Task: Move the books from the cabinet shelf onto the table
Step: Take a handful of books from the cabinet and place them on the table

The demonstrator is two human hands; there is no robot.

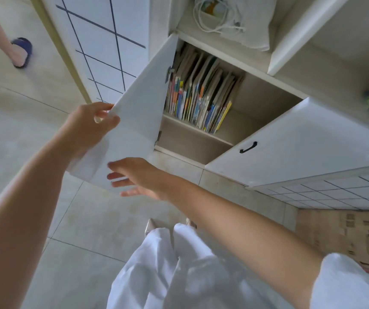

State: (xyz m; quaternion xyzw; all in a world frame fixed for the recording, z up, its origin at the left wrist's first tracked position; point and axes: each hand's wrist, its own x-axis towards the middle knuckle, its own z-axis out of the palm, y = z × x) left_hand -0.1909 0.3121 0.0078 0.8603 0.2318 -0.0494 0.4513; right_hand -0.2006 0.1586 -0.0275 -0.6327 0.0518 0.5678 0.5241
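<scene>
Several thin, colourful books [199, 94] stand upright in a row on the upper shelf [196, 130] of an open floor cabinet. My left hand [90, 128] grips the free edge of the white cabinet door [139, 112], which is swung wide open to the left. My right hand [134, 177] hovers in front of the door's lower part with its fingers spread and straight, holding nothing. Both hands are well short of the books.
The right cabinet door [290, 141], with a black handle [248, 147], is shut. An open shelf above holds a white cable [214, 16] and cloth. Another person's leg and blue slipper [22, 52] are at the far left. A cardboard box [344, 235] sits at the right.
</scene>
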